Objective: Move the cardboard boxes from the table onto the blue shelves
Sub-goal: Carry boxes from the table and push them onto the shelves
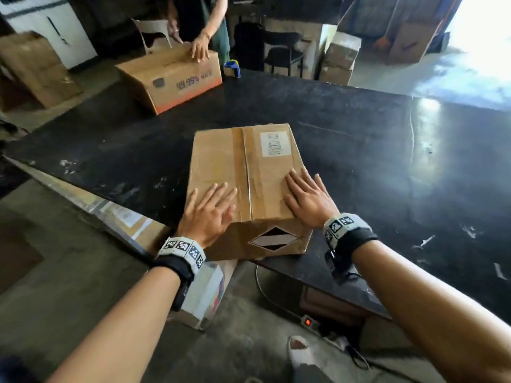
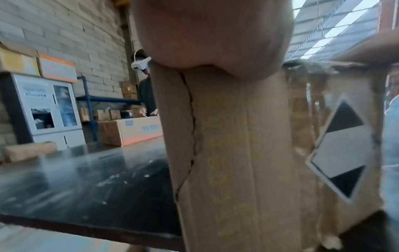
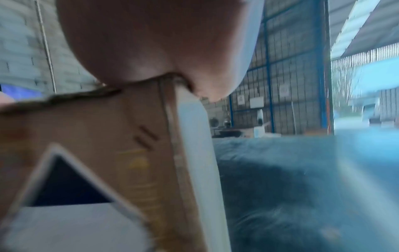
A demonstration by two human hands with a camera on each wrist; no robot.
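A taped cardboard box [image 1: 243,167] with a white label and a black-and-white diamond sticker lies at the near edge of the black table [image 1: 373,150], its front end overhanging the edge. My left hand [image 1: 210,211] lies flat on the box's near left top, fingers spread. My right hand [image 1: 307,194] lies flat on the near right top. In the left wrist view the box [image 2: 226,153] fills the middle under my palm [image 2: 211,34]. The right wrist view shows the box [image 3: 97,136] corner under my palm [image 3: 151,42]. A second box [image 1: 171,76] with an orange stripe sits at the table's far left.
Another person's hands [image 1: 199,48] rest on the far box. A blue shelf frame [image 2: 90,102] with small boxes stands behind it. More boxes [image 1: 36,64] stand on the floor around. A power strip [image 1: 308,322] and cable lie under the table. A blue tape dispenser [image 1: 232,67] stands near the far edge.
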